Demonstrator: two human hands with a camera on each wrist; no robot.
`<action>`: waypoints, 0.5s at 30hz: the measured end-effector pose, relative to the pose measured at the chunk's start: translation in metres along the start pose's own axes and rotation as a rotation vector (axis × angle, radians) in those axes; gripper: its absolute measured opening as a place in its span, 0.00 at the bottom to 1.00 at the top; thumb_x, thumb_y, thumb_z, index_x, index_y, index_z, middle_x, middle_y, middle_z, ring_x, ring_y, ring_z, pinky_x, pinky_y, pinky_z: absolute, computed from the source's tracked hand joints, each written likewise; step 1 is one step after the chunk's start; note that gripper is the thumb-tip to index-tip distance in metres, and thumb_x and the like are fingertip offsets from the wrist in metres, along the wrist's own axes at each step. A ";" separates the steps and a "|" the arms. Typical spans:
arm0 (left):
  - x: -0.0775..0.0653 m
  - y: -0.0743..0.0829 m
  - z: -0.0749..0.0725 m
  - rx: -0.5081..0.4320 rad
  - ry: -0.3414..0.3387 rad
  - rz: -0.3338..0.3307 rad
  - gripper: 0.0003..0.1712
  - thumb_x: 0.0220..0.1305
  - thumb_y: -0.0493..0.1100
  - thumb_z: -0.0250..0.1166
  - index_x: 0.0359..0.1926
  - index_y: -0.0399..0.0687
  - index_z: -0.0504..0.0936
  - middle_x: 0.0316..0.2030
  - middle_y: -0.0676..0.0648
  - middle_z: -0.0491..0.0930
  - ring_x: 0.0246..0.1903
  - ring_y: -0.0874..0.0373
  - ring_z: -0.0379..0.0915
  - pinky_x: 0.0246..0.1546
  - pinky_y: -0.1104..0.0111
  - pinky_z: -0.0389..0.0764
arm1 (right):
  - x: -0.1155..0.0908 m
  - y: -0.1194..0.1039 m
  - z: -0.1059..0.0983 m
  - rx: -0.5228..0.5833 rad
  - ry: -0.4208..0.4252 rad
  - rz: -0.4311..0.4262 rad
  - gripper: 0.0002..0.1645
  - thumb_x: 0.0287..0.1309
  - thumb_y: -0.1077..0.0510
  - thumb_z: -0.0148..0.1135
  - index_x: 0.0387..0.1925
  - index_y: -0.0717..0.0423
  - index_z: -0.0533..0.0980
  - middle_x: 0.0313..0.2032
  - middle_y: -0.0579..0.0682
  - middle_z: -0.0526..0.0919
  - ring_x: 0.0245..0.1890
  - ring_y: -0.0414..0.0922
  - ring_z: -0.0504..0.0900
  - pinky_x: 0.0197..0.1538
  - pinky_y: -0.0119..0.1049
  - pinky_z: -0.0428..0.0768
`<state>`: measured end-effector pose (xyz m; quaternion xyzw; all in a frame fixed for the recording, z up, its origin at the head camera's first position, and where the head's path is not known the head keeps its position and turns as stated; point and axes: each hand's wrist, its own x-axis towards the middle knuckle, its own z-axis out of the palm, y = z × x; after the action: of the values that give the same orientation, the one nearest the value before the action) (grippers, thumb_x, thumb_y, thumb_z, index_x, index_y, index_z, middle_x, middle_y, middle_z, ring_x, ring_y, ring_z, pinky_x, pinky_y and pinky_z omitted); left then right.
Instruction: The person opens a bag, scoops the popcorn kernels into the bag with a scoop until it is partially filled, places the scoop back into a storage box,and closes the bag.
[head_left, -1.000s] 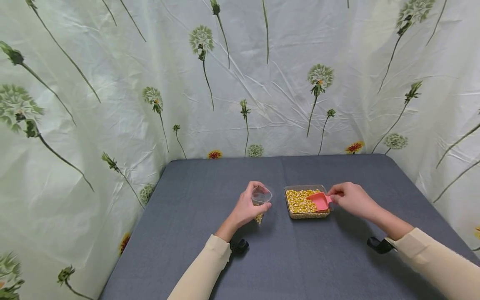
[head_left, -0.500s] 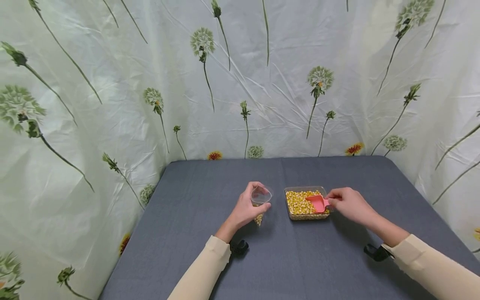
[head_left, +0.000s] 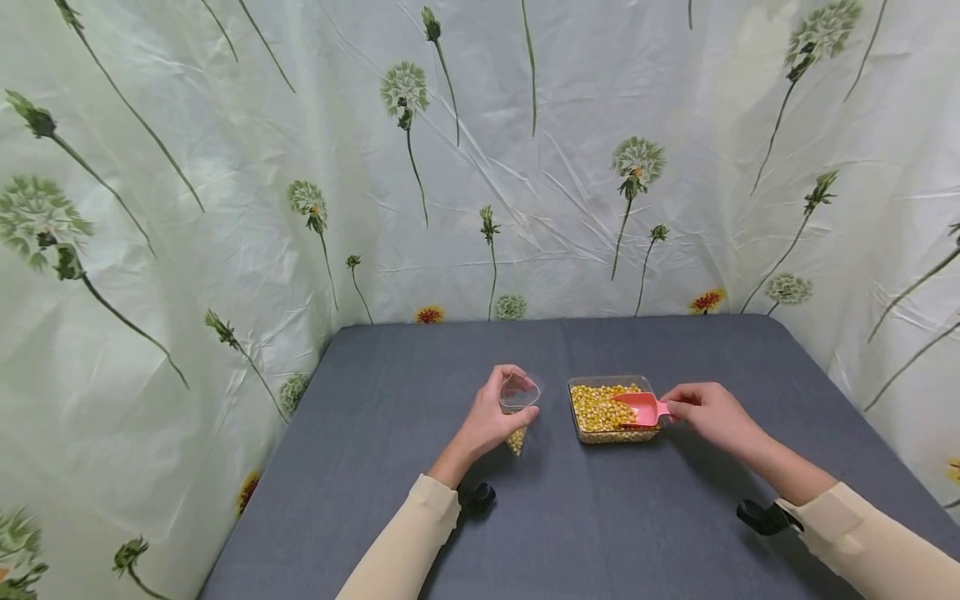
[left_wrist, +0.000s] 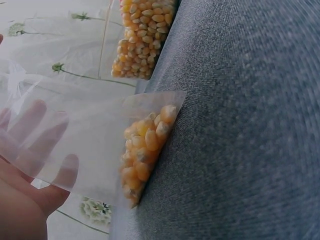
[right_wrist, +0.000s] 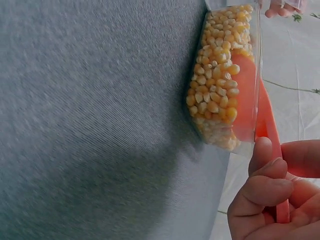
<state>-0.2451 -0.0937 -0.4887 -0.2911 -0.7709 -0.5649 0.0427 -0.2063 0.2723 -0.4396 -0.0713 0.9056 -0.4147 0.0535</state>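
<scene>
My left hand (head_left: 487, 423) holds a clear plastic bag (left_wrist: 95, 142) upright by its spread mouth, thumb on the near side and fingers behind. Corn kernels (left_wrist: 145, 150) fill the bag's pointed bottom corner, which is down at the table. In my right hand (head_left: 716, 421) the handle of a pink scoop (head_left: 643, 408) is pinched between thumb and fingers. The scoop's blade dips into the corn (head_left: 600, 408) inside a clear rectangular container (head_left: 600, 438), at its right side. Through the container wall in the right wrist view, part of the blade shows among the kernels.
A dark grey cloth covers the table (head_left: 570, 533). The container stands a short way right of the bag. Behind the table hangs a pale curtain (head_left: 555, 183) with a dandelion print. A black wrist device (head_left: 768, 517) sits under the right sleeve.
The scoop first pushed a little left into the corn, then my right hand drew back slightly right with it. My left hand and the bag stay nearly still.
</scene>
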 end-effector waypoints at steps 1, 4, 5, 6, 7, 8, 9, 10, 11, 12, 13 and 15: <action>0.000 0.000 0.000 0.006 0.004 0.005 0.26 0.64 0.43 0.70 0.58 0.56 0.68 0.50 0.52 0.78 0.54 0.56 0.76 0.52 0.56 0.79 | 0.000 0.001 0.000 0.031 -0.004 0.011 0.12 0.72 0.59 0.58 0.44 0.64 0.82 0.30 0.55 0.81 0.24 0.44 0.72 0.26 0.37 0.72; 0.001 0.000 0.000 0.019 0.009 0.017 0.26 0.64 0.44 0.70 0.58 0.56 0.68 0.50 0.54 0.78 0.53 0.58 0.75 0.55 0.55 0.77 | -0.002 0.003 -0.001 0.128 -0.014 0.040 0.13 0.71 0.61 0.58 0.46 0.67 0.81 0.30 0.57 0.80 0.22 0.43 0.71 0.24 0.36 0.72; 0.001 0.000 0.000 0.019 0.010 0.018 0.26 0.64 0.45 0.70 0.58 0.56 0.68 0.50 0.54 0.78 0.53 0.58 0.75 0.55 0.55 0.77 | -0.003 0.004 -0.001 0.149 -0.013 0.046 0.13 0.70 0.61 0.58 0.47 0.68 0.81 0.30 0.57 0.80 0.22 0.42 0.71 0.24 0.35 0.72; 0.001 0.000 0.000 0.020 0.010 0.017 0.26 0.64 0.45 0.70 0.58 0.56 0.68 0.50 0.54 0.78 0.53 0.58 0.75 0.56 0.55 0.76 | -0.003 0.004 -0.001 0.167 -0.014 0.053 0.13 0.70 0.62 0.58 0.47 0.69 0.80 0.30 0.57 0.80 0.22 0.42 0.71 0.24 0.35 0.72; 0.001 0.001 -0.001 0.019 0.010 0.015 0.26 0.64 0.46 0.70 0.58 0.56 0.68 0.50 0.54 0.78 0.53 0.57 0.75 0.56 0.55 0.76 | -0.004 0.004 0.000 0.177 -0.014 0.059 0.13 0.70 0.62 0.58 0.48 0.69 0.80 0.30 0.57 0.80 0.22 0.42 0.71 0.24 0.35 0.72; 0.001 0.001 -0.001 0.012 0.010 0.013 0.26 0.64 0.46 0.70 0.58 0.56 0.68 0.50 0.53 0.78 0.53 0.57 0.75 0.56 0.54 0.76 | -0.005 0.005 0.000 0.185 -0.013 0.065 0.13 0.70 0.62 0.57 0.48 0.69 0.80 0.31 0.56 0.80 0.23 0.43 0.71 0.24 0.35 0.72; 0.001 0.001 -0.001 0.008 0.010 0.009 0.26 0.64 0.45 0.70 0.58 0.55 0.68 0.50 0.53 0.78 0.53 0.56 0.75 0.56 0.54 0.76 | -0.005 0.005 0.000 0.190 -0.015 0.071 0.14 0.71 0.62 0.57 0.49 0.69 0.80 0.31 0.56 0.80 0.23 0.43 0.71 0.25 0.35 0.72; 0.001 0.001 -0.001 0.002 0.009 0.003 0.26 0.64 0.45 0.71 0.58 0.55 0.68 0.50 0.53 0.78 0.53 0.56 0.75 0.56 0.54 0.76 | -0.006 0.005 0.000 0.195 -0.015 0.082 0.14 0.71 0.62 0.57 0.49 0.69 0.80 0.31 0.56 0.80 0.24 0.43 0.72 0.25 0.35 0.72; 0.001 0.001 -0.001 -0.003 0.008 -0.005 0.26 0.64 0.44 0.71 0.58 0.54 0.68 0.50 0.52 0.78 0.54 0.55 0.75 0.56 0.54 0.76 | -0.007 0.005 0.001 0.196 -0.016 0.089 0.14 0.71 0.61 0.57 0.50 0.69 0.79 0.31 0.55 0.80 0.24 0.43 0.72 0.26 0.36 0.73; 0.001 0.001 -0.001 -0.012 0.009 -0.010 0.27 0.64 0.43 0.71 0.58 0.54 0.68 0.50 0.52 0.78 0.54 0.55 0.75 0.56 0.54 0.76 | -0.007 0.005 0.001 0.200 -0.017 0.097 0.15 0.72 0.61 0.56 0.50 0.69 0.79 0.32 0.55 0.80 0.25 0.44 0.72 0.26 0.36 0.73; 0.001 0.002 -0.001 -0.021 0.009 -0.012 0.27 0.63 0.42 0.71 0.58 0.52 0.68 0.50 0.50 0.78 0.54 0.53 0.75 0.55 0.53 0.77 | -0.007 0.005 0.001 0.205 -0.018 0.104 0.15 0.72 0.60 0.56 0.50 0.68 0.79 0.32 0.55 0.80 0.25 0.44 0.72 0.27 0.36 0.73; 0.001 0.002 -0.002 -0.037 0.009 -0.011 0.28 0.63 0.40 0.71 0.59 0.49 0.67 0.51 0.48 0.78 0.55 0.51 0.75 0.56 0.51 0.76 | -0.008 0.005 0.000 0.217 -0.019 0.109 0.15 0.72 0.60 0.56 0.50 0.69 0.79 0.32 0.54 0.80 0.25 0.44 0.72 0.27 0.36 0.73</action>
<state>-0.2455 -0.0944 -0.4863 -0.2854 -0.7616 -0.5806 0.0375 -0.1993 0.2768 -0.4435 -0.0195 0.8573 -0.5062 0.0922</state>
